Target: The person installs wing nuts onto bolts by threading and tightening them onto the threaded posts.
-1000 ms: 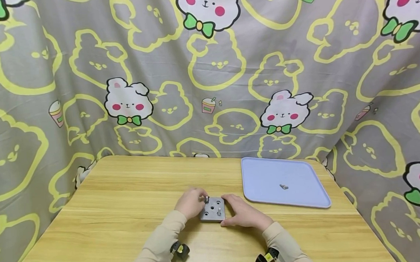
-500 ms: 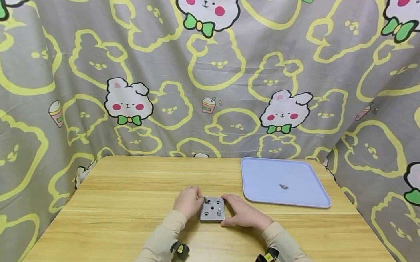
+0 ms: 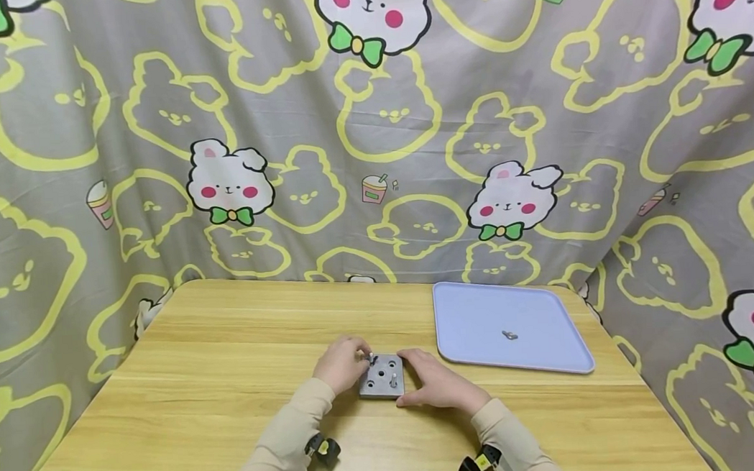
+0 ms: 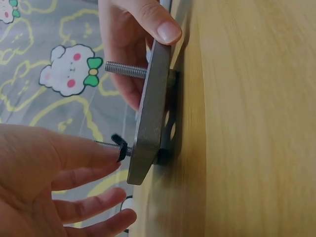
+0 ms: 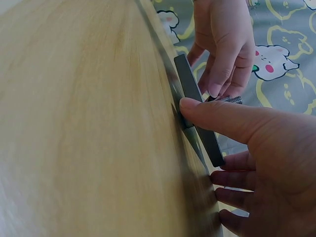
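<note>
A square grey metal plate (image 3: 376, 389) with several holes lies on the table, two threaded bolts standing up from it. In the left wrist view, one bare bolt (image 4: 126, 69) rises from the plate (image 4: 150, 116), and a black wing nut (image 4: 121, 145) sits on the other bolt near the plate's end. The left hand (image 3: 341, 366) pinches that wing nut with thumb and a finger, its other fingers loosely spread. The right hand (image 3: 439, 383) grips the plate's right side, thumb at the near edge and fingers at the far corner; its thumb (image 5: 197, 109) presses the plate's edge.
A light blue tray (image 3: 488, 360) lies at the back right of the wooden table (image 3: 228, 345), with small metal pieces (image 3: 509, 335) on it. A grey patterned curtain (image 3: 305, 124) hangs behind and beside the table. Each wrist wears a black camera.
The left fingers drew back slightly from the bolt half a second ago and are now around the wing nut again. The right hand and the plate have stayed put.
</note>
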Action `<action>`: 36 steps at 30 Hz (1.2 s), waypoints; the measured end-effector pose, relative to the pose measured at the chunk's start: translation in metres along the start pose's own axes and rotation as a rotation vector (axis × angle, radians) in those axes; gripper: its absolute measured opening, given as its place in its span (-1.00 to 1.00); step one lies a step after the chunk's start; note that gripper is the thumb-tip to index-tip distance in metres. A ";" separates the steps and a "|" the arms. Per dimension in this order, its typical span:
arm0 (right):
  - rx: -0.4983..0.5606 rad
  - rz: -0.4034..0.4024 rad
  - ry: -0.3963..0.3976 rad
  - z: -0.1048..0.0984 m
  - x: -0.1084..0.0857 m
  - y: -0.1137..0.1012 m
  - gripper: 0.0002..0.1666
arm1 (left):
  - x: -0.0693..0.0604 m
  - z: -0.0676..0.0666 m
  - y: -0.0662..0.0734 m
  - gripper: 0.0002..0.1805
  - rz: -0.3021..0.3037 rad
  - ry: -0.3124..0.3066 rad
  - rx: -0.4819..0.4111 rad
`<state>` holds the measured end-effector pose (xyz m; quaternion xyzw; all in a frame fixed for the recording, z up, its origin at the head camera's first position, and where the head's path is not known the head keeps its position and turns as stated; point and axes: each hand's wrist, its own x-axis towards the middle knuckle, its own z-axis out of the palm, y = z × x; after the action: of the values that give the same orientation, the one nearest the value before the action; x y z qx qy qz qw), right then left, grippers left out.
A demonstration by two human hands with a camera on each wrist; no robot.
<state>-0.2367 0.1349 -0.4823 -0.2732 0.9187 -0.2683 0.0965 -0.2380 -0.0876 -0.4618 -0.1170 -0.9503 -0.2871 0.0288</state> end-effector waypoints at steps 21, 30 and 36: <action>0.000 0.003 0.001 0.000 0.000 0.000 0.12 | -0.001 -0.001 0.003 -0.77 -0.002 -0.023 -0.006; -0.007 -0.010 0.006 0.001 0.001 0.003 0.14 | 0.001 0.000 0.001 -0.86 -0.045 0.059 0.026; -0.008 -0.006 0.002 0.002 0.001 0.003 0.14 | 0.000 -0.001 0.002 -0.83 -0.045 0.057 0.029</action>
<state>-0.2384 0.1355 -0.4858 -0.2762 0.9190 -0.2651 0.0938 -0.2380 -0.0867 -0.4603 -0.0868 -0.9556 -0.2769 0.0509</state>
